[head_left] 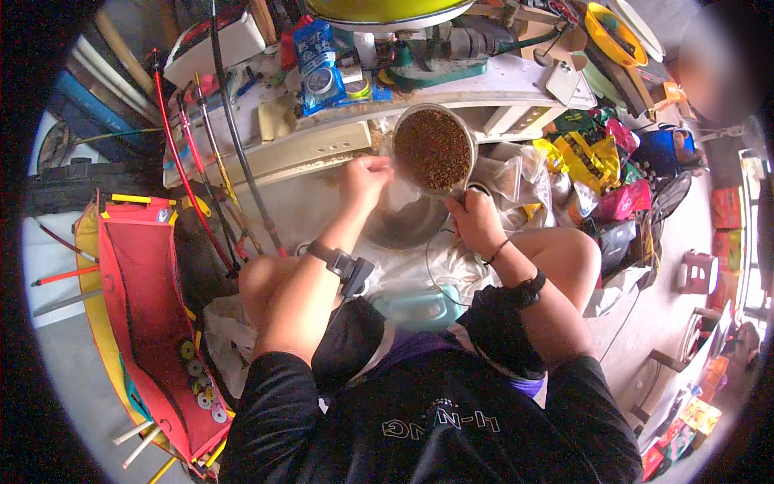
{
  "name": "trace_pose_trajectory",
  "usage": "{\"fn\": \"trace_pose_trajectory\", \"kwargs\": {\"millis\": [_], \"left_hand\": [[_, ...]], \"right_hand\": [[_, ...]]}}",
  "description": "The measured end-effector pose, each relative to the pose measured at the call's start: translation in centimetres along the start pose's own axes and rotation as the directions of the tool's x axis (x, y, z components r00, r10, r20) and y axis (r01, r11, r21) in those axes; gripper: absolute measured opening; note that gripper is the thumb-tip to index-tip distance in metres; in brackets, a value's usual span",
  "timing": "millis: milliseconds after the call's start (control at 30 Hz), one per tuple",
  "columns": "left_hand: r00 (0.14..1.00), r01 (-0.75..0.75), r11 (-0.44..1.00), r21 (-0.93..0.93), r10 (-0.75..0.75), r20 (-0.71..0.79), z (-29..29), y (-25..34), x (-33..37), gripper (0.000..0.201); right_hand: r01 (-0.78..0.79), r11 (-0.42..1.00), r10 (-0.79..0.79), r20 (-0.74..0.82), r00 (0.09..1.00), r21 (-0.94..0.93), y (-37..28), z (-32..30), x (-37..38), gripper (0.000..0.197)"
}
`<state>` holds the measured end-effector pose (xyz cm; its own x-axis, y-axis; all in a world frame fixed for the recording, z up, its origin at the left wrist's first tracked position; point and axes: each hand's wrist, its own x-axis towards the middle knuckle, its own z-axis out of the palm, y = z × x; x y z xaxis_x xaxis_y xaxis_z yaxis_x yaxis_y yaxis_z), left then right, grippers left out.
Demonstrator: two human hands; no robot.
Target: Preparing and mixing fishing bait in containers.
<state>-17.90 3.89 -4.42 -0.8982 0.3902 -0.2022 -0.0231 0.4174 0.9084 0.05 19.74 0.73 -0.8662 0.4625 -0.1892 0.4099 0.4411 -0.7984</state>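
Observation:
A round, light-rimmed container [434, 152] full of brown granules is held up in front of me, above a wide metal bowl [407, 225]. My left hand [364, 184] has its fingers closed at the container's left edge, next to a whitish, see-through patch of its side. At the container's lower right, my right hand [477, 219] is closed around it, with a small dark ring-shaped part beside the fingers. The container's underside is hidden. A thin cable hangs below my right hand, and a pale blue plastic box [419, 306] lies between my legs.
A cluttered workbench [451, 98] stands ahead, with a blue packet [320, 68], a green machine [447, 68] and a phone [562, 82]. Bags [584, 161] pile up on the right. At left are upright rods [189, 149] and a long red open case [145, 298].

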Motion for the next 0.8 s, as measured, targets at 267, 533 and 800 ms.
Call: {"fn": "trace_pose_trajectory", "kwargs": {"millis": [267, 533, 800], "left_hand": [[0.999, -0.046, 0.999, 0.027, 0.046, -0.013, 0.03, 0.47, -0.18, 0.022], [0.999, -0.032, 0.997, 0.064, 0.033, -0.015, -0.14, 0.93, -0.37, 0.024], [0.995, -0.093, 0.992, 0.081, 0.094, -0.013, 0.21, 0.85, -0.55, 0.023]], "right_hand": [[0.038, 0.998, -0.040, -0.038, 0.998, -0.051, 0.11, -0.05, -0.04, 0.030], [0.070, 0.995, -0.075, -0.055, 0.996, -0.076, 0.54, 0.18, 0.05, 0.032], [0.084, 0.993, -0.087, -0.048, 0.995, -0.079, 0.21, -0.06, -0.07, 0.033]]}}
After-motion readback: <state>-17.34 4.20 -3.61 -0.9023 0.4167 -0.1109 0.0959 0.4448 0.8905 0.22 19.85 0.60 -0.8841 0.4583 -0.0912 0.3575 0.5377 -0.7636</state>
